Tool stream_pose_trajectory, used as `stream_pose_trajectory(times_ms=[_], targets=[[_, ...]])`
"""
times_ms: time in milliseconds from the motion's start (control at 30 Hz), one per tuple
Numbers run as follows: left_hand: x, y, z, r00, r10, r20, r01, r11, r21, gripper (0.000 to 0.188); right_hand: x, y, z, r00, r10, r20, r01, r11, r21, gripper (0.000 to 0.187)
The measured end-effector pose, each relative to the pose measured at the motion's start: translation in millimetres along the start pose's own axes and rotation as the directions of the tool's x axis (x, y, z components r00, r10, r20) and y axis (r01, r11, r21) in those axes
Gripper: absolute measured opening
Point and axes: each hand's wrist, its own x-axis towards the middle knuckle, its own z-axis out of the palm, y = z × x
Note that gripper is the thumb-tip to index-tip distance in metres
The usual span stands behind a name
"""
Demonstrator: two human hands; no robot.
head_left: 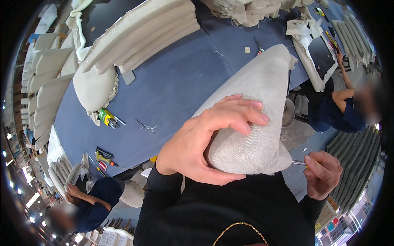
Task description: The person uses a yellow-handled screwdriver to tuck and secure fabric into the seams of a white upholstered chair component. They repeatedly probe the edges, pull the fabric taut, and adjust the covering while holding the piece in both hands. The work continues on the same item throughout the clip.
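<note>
My left hand [205,137] grips the near corner of a beige woven cushion cover [258,90], thumb under it and fingers over the top. The padded piece runs from my chest up and away onto the blue table [176,86]. My right hand [323,174] is closed around a thin metal tool [298,162] whose tip touches the cushion's lower right corner. The tool's handle is hidden in my fist.
Stacked beige cushions [143,37] lie at the table's far left, with a yellow-green tool [106,117], a loose thread [148,128] and scissors [258,47] nearby. One person sits at the right [332,110], another at the lower left [98,197]. More cushions line the left edge [47,82].
</note>
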Motion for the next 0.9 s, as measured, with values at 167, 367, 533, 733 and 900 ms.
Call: stream_pose_trajectory(times_ms=[167, 367, 533, 733, 900], targets=[[6, -3, 3, 0.997, -0.022, 0.075, 0.024, 0.999, -0.036, 0.092, -4, -8, 5, 0.999, 0.014, -0.037, -0.016, 0.999, -0.046, 0.042], [10, 4, 7, 0.992, -0.061, 0.108, 0.052, 0.995, 0.083, 0.090, 11, -6, -2, 0.993, -0.121, -0.013, 0.116, 0.975, -0.189, 0.039], [5, 4, 6, 0.994, -0.061, 0.093, 0.054, 0.996, 0.068, 0.088, 3, -10, -8, 0.999, 0.004, 0.035, 0.001, 0.990, -0.139, 0.030], [3, -8, 5, 0.990, 0.127, 0.069, -0.130, 0.991, 0.043, 0.078, -3, 3, -3, 1.000, -0.012, 0.003, 0.012, 1.000, -0.016, 0.037], [2, -6, 9, 0.995, 0.095, 0.021, -0.095, 0.994, 0.045, 0.052, -1, -4, 4, 0.999, 0.040, -0.003, -0.040, 0.999, 0.009, 0.043]])
